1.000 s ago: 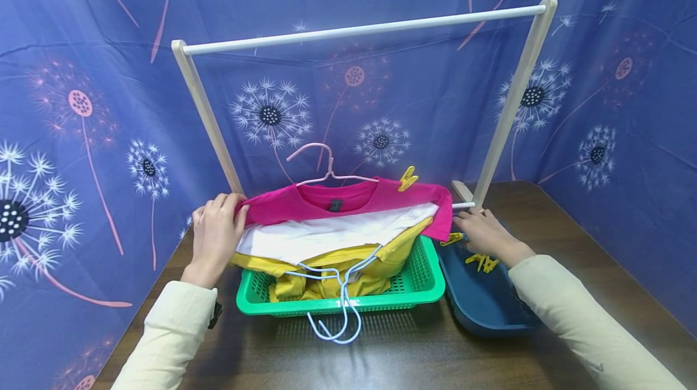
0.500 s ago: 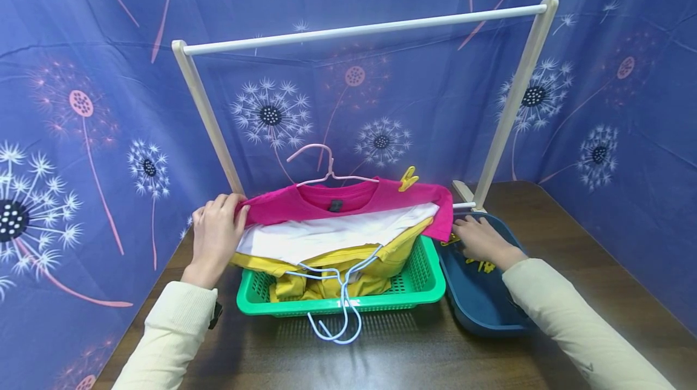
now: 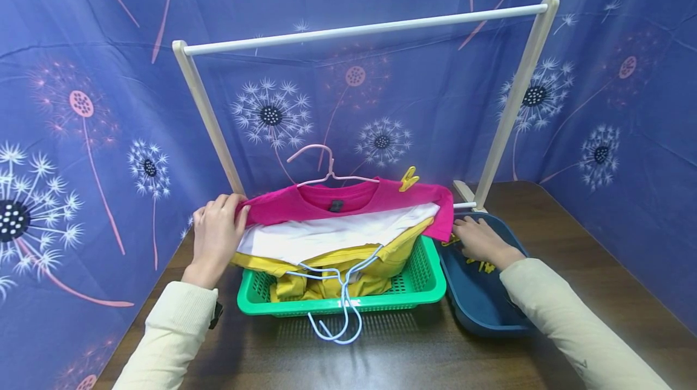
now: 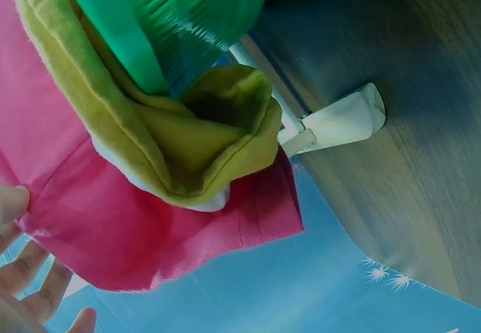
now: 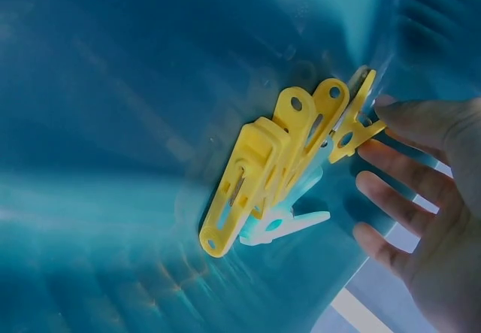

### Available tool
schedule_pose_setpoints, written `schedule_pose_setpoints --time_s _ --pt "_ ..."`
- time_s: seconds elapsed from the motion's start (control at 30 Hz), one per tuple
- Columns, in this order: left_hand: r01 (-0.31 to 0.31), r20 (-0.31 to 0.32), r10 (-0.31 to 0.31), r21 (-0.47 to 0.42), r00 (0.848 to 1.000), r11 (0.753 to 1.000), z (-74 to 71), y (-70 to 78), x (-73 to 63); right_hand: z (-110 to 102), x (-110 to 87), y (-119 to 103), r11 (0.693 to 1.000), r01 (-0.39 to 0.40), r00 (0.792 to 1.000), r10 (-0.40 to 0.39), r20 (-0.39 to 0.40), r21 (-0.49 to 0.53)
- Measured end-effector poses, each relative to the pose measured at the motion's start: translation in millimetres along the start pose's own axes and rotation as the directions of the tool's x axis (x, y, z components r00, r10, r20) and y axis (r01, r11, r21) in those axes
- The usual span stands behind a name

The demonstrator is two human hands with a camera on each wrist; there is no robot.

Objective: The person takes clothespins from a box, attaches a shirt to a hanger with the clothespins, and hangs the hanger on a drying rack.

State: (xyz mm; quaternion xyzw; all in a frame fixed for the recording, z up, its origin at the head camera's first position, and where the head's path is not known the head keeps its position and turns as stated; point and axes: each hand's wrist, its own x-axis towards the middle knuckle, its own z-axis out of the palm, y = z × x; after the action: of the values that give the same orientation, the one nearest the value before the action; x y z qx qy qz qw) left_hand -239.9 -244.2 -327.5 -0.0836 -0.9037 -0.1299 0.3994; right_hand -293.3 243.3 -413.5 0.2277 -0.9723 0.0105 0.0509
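Observation:
My left hand (image 3: pixel 215 233) pinches the left shoulder end of a pink shirt (image 3: pixel 261 207); in the left wrist view the thumb lies over the pink cloth, fingers behind. A pink hanger (image 3: pixel 329 173) sits in its neck, and a yellow clothespin (image 3: pixel 408 178) clips its right shoulder. My right hand (image 3: pixel 481 240) reaches into a dark blue basin (image 3: pixel 474 311). In the right wrist view its thumb and forefinger pinch a yellow clothespin (image 5: pixel 347 136), beside several other clothespins (image 5: pixel 252 175). A white shirt (image 3: pixel 327 236) and yellow cloth (image 3: pixel 405 248) lie under the pink shirt.
A green basket (image 3: pixel 256 305) holds up the clothes. Two light-blue hangers (image 3: pixel 344 311) hook over its front edge onto the wooden table (image 3: pixel 261 354). Behind stands a rack with a white rail (image 3: pixel 359 30) and wooden posts (image 3: pixel 514 100), before a blue dandelion-patterned curtain (image 3: pixel 425 75).
My right hand has moved slightly left and down inside the basin, partly covering the clothespins there. The left hand and the shirts have stayed in place.

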Motion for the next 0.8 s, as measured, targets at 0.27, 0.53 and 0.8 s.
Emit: schedule_pose_setpoints --time_s 0.27,0.53,0.8 --pt "-0.002 0.0 0.002 -0.003 1.0 1.0 -0.2 0.5 0.4 4.3 1.3 1.3 0.999 0.036 0.999 -0.036 -0.015 0.005" --pt "0.0 0.008 0.0 0.0 1.0 1.0 0.6 0.2 0.1 8.4 1.0 0.6 0.998 0.059 0.998 -0.058 -0.016 0.026" --pt "0.003 0.008 -0.003 0.006 1.0 1.0 0.4 0.5 0.5 7.8 1.7 -1.4 0.997 0.066 0.998 -0.065 -0.021 0.035"
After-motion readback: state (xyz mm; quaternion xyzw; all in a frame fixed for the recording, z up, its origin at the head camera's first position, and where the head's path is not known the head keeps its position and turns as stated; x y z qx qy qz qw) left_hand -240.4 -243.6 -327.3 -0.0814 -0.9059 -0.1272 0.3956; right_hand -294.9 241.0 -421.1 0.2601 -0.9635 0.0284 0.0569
